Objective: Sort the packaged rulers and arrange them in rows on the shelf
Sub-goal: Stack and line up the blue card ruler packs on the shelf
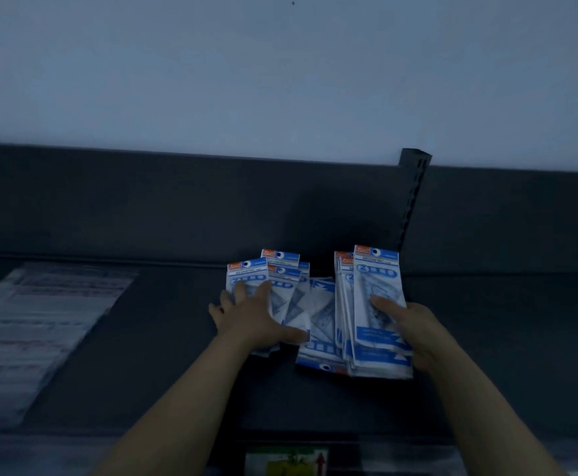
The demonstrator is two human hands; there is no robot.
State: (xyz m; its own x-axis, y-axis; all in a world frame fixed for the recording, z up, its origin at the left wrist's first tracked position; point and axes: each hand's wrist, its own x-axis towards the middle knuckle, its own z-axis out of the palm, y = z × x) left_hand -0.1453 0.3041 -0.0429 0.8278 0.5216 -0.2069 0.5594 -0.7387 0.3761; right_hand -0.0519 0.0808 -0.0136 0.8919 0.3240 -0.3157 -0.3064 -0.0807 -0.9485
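Here, on the dark grey metal shelf (164, 355), the blue-and-white packaged rulers lie in two groups near the back panel. The left hand (256, 321) lies flat on the loosely fanned left pile (282, 273), fingers spread and thumb stretched out, pressing down and curling round nothing. The right hand (418, 334) grips the taller, squared-up right stack (378, 280), with the thumb laid across the top pack's face and the fingers round the right edge, mostly out of sight. Between the two groups a few reversed packs (322, 324) lie turned the other way, their hang-hole ends toward the shelf's front edge, partly under both groups. Well apart to the left, flat clear plastic packets (37, 324) holding printed paper lie on the same shelf. A black slotted upright (413, 197) rises behind the right stack against the pale wall (280, 80). Below the shelf's front edge shows a yellow-green label (287, 462) with a red arrow.
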